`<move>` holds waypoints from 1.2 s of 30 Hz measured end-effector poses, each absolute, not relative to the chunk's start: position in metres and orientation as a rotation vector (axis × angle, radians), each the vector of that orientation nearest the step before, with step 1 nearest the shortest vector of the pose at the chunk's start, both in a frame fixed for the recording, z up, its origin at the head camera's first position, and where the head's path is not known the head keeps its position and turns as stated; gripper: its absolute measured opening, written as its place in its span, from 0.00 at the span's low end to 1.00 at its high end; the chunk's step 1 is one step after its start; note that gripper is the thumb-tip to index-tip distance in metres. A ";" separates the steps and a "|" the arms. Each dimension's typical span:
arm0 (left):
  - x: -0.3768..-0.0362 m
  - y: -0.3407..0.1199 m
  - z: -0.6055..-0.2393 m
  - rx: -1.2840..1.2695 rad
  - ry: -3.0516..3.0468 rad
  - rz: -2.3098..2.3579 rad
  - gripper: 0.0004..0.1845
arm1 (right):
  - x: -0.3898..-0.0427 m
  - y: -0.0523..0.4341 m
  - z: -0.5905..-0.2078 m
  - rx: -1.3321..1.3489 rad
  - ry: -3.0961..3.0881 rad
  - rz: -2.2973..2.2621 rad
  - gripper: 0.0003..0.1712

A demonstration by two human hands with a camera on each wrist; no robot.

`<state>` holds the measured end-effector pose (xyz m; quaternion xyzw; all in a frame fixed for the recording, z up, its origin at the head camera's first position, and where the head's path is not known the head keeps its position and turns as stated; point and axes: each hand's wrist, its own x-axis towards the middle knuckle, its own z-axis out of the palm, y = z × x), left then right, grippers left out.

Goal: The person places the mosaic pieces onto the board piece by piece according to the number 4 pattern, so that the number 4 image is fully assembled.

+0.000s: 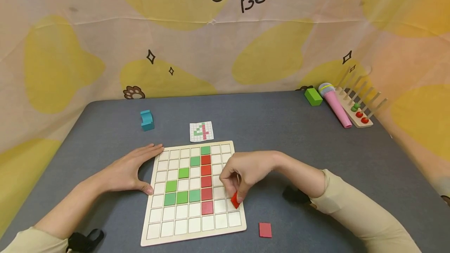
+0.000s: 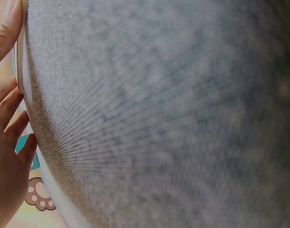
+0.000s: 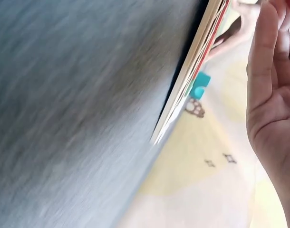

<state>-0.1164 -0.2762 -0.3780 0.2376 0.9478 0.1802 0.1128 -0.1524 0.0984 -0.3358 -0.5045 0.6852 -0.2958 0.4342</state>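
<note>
Left hand (image 1: pixel 128 171) lies flat, fingers straight, bracing the board (image 1: pixel 154 221) edge so it stays put; right hand (image 1: pixel 242 175) pinches a red tile (image 1: pixel 234 200) over the grid's right column.

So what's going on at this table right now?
A person is working on a wooden grid board bearing green and red tiles. The right hand pinches a red tile at the board's right side, while the left hand rests flat against its left edge. A pattern card lies behind the board, and a spare red tile lies on the table.
</note>
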 end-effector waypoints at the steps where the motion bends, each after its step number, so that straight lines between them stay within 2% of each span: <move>1: -0.116 -0.276 -0.378 0.698 2.782 0.528 0.66 | -0.151 0.096 -0.335 -1.267 1.715 -0.745 0.09; 17: -0.116 -0.275 -0.379 0.697 2.784 0.545 0.66 | -0.128 0.051 -0.345 -1.289 1.829 -0.823 0.07; 36: -0.117 -0.277 -0.379 0.710 2.788 0.535 0.66 | -0.112 0.037 -0.355 -1.352 1.919 -0.676 0.06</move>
